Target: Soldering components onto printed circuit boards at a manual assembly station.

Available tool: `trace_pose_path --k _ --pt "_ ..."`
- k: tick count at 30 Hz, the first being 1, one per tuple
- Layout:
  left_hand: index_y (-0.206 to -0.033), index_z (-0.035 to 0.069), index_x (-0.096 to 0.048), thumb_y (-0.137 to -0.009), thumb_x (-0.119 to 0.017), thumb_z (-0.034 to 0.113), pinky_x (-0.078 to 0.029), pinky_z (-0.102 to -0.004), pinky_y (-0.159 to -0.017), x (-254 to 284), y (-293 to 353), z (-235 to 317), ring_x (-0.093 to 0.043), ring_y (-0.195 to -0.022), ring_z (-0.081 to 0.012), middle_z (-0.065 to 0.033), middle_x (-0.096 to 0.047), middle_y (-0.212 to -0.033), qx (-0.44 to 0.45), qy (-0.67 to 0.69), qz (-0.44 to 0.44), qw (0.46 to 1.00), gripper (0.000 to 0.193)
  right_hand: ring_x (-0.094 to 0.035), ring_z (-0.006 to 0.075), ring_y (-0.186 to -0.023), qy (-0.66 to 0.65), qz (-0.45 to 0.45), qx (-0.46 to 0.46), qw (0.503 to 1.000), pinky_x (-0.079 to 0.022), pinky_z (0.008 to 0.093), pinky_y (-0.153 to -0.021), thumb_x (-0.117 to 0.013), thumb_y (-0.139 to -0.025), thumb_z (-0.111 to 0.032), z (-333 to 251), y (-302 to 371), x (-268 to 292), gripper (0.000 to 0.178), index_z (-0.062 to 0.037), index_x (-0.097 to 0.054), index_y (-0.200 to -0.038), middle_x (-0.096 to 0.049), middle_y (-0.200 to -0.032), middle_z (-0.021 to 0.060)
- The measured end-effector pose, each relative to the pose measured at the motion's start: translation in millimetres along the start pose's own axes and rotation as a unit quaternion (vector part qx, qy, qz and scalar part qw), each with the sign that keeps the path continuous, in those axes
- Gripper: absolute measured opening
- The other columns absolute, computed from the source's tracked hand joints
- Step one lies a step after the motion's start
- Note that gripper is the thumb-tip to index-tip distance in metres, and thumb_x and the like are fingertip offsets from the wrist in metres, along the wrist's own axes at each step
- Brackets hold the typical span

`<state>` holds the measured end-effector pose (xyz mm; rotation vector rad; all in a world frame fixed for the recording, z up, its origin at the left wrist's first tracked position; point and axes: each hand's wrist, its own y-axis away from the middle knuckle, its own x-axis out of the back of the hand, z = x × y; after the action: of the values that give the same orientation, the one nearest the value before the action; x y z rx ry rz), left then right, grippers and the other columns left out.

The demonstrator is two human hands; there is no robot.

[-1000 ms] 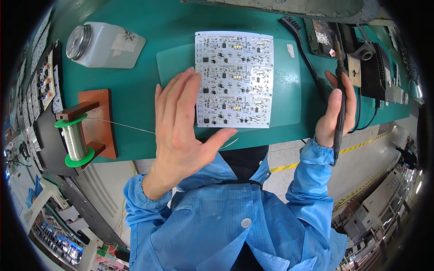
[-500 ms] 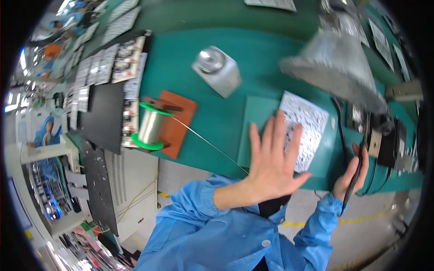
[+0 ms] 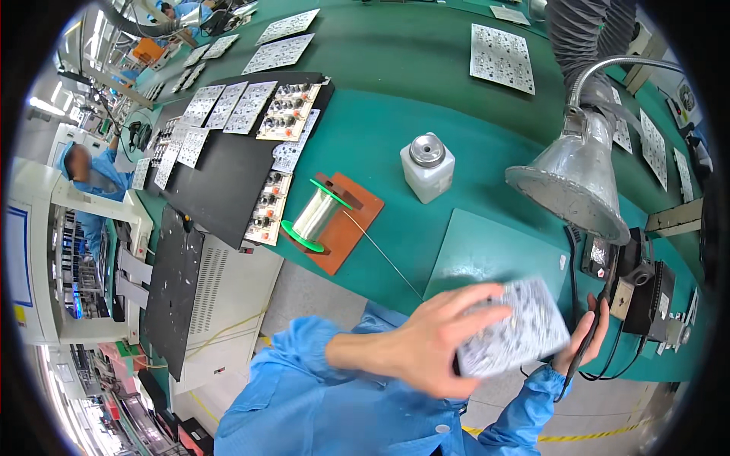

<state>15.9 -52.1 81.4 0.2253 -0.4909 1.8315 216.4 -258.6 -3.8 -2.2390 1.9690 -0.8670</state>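
My left hand (image 3: 411, 349) grips a printed circuit board (image 3: 525, 327) by its left side, fingers over the top face and thumb below. The board is tilted, raised above the bench's front edge and smeared by motion. My right hand (image 3: 596, 323) is closed around a slim black soldering iron (image 3: 583, 356), beside the board's right edge and partly hidden by it. Behind the board lies a flat green plate (image 3: 487, 243). Left of that, a spool of solder wire (image 3: 315, 216) with green flanges sits on a brown stand (image 3: 357, 228), its wire reaching toward my left hand.
A white bottle with a metal cap (image 3: 428, 169) stands behind the plate. The metal fume hood (image 3: 570, 178) hangs at the right, above a black soldering station (image 3: 646, 296). Boards rest on a black panel (image 3: 217, 171) at left. A person (image 3: 95, 175) is farther left.
My left hand, flat on the board before, has gripped and lifted it toward me, uncovering the green plate. The right hand still holds the iron. The whole view has shifted.
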Motion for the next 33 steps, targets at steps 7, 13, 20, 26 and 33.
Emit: trace_pose_path --k 7,13,20,26,33 --pt "-0.126 -0.011 -0.049 -0.059 -0.073 0.041 -0.034 -0.0406 -0.104 140 13 28 -0.045 -0.124 -0.0311 -0.0233 -0.047 -0.132 0.009 0.092 0.143 0.985 0.089 -0.055 0.025 -0.115 -0.034 -0.001 0.004 0.999 -0.037 0.036 -0.102 -0.047 -0.098 -0.018 4 0 2 0.04 0.0046 -0.048 -0.131 -0.06 -0.119 0.0205" --pt "-0.132 -0.003 -0.048 -0.07 -0.073 0.037 -0.046 -0.0357 -0.094 245 -93 -55 -0.057 -0.112 -0.0273 -0.0217 -0.06 -0.118 0.161 -0.182 0.221 0.944 0.078 -0.055 0.024 -0.113 -0.023 -0.001 0.009 1.0 -0.039 0.0335 -0.1 -0.048 -0.097 -0.016 2 0 4 0.039 0.0051 -0.048 -0.13 -0.06 -0.119 0.0202" --pt "-0.134 0.001 -0.046 -0.069 -0.067 0.054 -0.043 -0.0399 -0.1 252 -182 -176 -0.051 -0.12 -0.0374 -0.0258 -0.044 -0.134 0.242 -0.4 0.208 0.859 0.087 -0.056 0.0247 -0.111 -0.022 0.004 0.014 1.0 -0.04 0.0336 -0.098 -0.047 -0.097 -0.014 3 3 1 0.039 0.0057 -0.047 -0.13 -0.06 -0.118 0.0203" --pt "-0.138 -0.001 -0.037 -0.071 -0.066 0.053 -0.041 -0.0442 -0.102 227 -192 -199 -0.047 -0.121 -0.0437 -0.0262 -0.036 -0.137 0.333 -0.45 0.143 0.816 0.09 -0.056 0.0253 -0.112 -0.015 0.005 0.015 1.0 -0.041 0.0349 -0.098 -0.047 -0.097 -0.014 2 3 0 0.039 0.0059 -0.047 -0.13 -0.06 -0.118 0.0209" --pt "-0.138 -0.002 -0.038 -0.071 -0.066 0.053 -0.041 -0.0438 -0.102 228 -187 -200 -0.046 -0.122 -0.043 -0.0269 -0.035 -0.138 0.307 -0.436 0.16 0.831 0.091 -0.056 0.0247 -0.111 -0.006 0.004 0.013 1.0 -0.041 0.0344 -0.098 -0.048 -0.096 -0.014 -1 2 1 0.039 0.0055 -0.047 -0.13 -0.06 -0.118 0.0203"
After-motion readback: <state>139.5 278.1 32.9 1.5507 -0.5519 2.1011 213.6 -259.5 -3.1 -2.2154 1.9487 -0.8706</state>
